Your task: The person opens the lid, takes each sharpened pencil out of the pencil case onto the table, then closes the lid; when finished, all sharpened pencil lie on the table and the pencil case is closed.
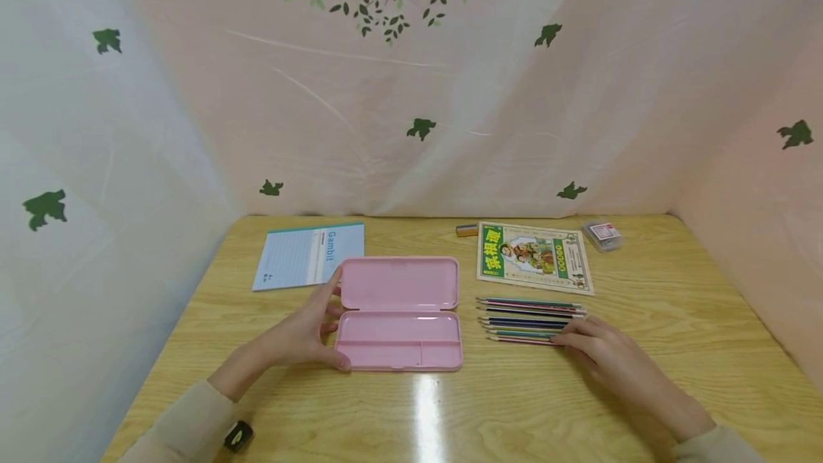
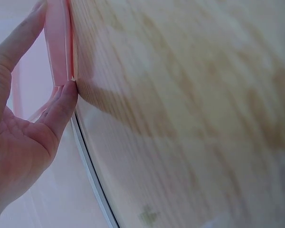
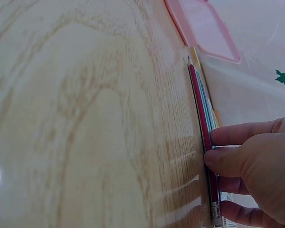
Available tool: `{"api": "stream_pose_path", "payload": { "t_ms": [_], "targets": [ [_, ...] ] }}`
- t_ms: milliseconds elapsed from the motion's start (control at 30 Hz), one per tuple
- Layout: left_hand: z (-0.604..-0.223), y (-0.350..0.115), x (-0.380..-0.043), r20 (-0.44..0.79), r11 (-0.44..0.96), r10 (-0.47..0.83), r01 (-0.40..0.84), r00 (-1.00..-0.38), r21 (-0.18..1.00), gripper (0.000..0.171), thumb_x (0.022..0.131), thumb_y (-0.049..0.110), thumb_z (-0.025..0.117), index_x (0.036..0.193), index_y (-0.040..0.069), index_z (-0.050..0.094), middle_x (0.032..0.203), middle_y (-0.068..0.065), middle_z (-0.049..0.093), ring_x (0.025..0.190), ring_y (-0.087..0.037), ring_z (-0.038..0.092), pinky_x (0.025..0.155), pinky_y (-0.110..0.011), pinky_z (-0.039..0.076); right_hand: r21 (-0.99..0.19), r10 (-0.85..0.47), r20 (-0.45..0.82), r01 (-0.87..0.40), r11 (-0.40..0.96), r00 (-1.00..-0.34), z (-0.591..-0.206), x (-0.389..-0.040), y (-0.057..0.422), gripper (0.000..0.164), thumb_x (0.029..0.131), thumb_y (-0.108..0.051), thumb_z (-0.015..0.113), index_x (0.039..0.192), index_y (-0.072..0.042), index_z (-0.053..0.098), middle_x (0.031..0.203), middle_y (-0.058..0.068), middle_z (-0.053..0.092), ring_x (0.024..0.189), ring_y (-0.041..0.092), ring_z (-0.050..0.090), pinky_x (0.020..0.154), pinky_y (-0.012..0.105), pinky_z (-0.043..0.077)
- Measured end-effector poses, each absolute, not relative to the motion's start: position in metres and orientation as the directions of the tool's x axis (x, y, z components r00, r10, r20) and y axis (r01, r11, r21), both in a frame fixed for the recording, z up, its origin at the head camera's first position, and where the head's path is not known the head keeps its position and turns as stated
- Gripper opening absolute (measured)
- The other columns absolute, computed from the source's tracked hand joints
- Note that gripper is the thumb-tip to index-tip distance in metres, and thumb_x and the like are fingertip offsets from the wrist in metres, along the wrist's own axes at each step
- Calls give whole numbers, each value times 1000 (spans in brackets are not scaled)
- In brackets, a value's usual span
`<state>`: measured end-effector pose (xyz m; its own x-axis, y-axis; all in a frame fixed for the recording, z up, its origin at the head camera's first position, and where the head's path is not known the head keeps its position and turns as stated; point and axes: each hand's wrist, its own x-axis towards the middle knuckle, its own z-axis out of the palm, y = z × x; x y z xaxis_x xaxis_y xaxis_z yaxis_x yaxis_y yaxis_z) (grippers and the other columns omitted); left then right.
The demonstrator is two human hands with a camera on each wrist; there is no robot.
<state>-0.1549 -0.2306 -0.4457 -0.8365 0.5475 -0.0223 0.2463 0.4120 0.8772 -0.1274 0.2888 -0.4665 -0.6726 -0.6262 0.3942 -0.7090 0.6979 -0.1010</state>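
A pink pencil case [image 1: 400, 283] lies with its lid laid back, showing a divided tray [image 1: 379, 356]. My left hand [image 1: 315, 331] rests against its left side with fingers spread. The thumb touches the front corner and the index finger reaches the lid. In the left wrist view, fingertips [image 2: 69, 90] meet the case wall [image 2: 57, 42]. To the right of the case, several pencils [image 1: 530, 321] lie side by side, points to the left. My right hand [image 1: 601, 352] pinches a red pencil [image 3: 199, 104] near its eraser end, at the near side of the row.
A light blue notebook [image 1: 296, 259] lies behind my left hand. Behind the pencils is an illustrated booklet [image 1: 534, 256], with a small eraser-like block [image 1: 466, 230] beside it. A small clear box [image 1: 603, 236] stands at the back right. A small black object [image 1: 238, 436] is by the left sleeve.
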Motion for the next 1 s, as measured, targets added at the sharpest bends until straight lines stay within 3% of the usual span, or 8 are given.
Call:
{"api": "stream_pose_path", "payload": {
  "t_ms": [300,633,800,900,1000],
  "targets": [
    [-446,-230,-155,-21,423,544,253,-839,870,148,66,22,98,162,26,-14,147,-13,30,124,-31,53,103,-51,49,-106,-609,376,-685,721,-699,-465,-126,288,32,78,4,81,102,-17,78,102,-8,66,94,15,64,78,43,59],
    [-446,-230,-155,-15,418,550,260,-835,870,146,67,22,98,162,27,-13,146,-15,29,123,-32,52,103,-54,48,-120,-613,412,-707,697,-674,-459,-129,287,30,79,2,79,102,-17,78,104,-5,67,99,18,64,82,44,58],
    [-445,-230,-155,-15,424,549,262,-836,867,146,67,22,98,162,27,-13,147,-14,29,123,-32,52,103,-53,49,-137,-612,427,-717,684,-665,-449,-134,281,35,76,3,82,107,-14,78,105,-3,67,95,15,64,76,41,59],
    [-445,-230,-155,-14,424,549,265,-836,866,146,67,22,98,162,27,-14,147,-15,29,123,-32,51,104,-52,49,-205,-584,418,-699,685,-696,-440,-139,272,39,80,0,82,117,-12,75,106,-1,68,93,13,65,71,36,59],
    [-446,-231,-154,-11,421,542,260,-840,869,147,67,21,98,161,28,-15,147,-17,27,123,-33,50,104,-52,48,-348,-546,368,-656,670,-752,-430,-145,259,41,90,-7,76,130,-10,68,112,2,68,94,13,66,72,35,60]
  ]
}}
